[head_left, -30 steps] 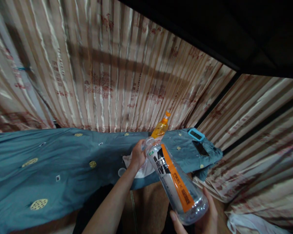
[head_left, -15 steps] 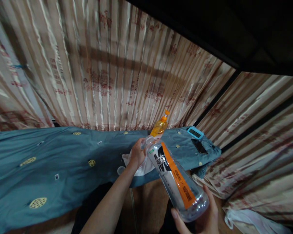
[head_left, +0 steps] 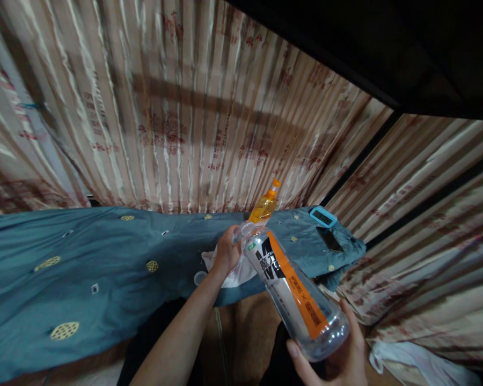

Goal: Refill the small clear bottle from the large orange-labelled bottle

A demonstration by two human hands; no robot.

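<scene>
Right hand [head_left: 348,365] holds the bottle [head_left: 292,292] across the sheet's [head_left: 116,262] edge; left hand [head_left: 227,253] (grip unclear) meets its neck.

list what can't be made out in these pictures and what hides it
Head view: rumpled white cloth, partly hidden behind the left hand and the clear plastic bottle with an orange-and-silver label.
Head view: yellow plastic bottle with orange pump top, base hidden behind the clear plastic bottle.
Head view: right hand, wrist cut off by the bottom edge.
Head view: rectangular device with light-blue frame, display too small to read.
</scene>
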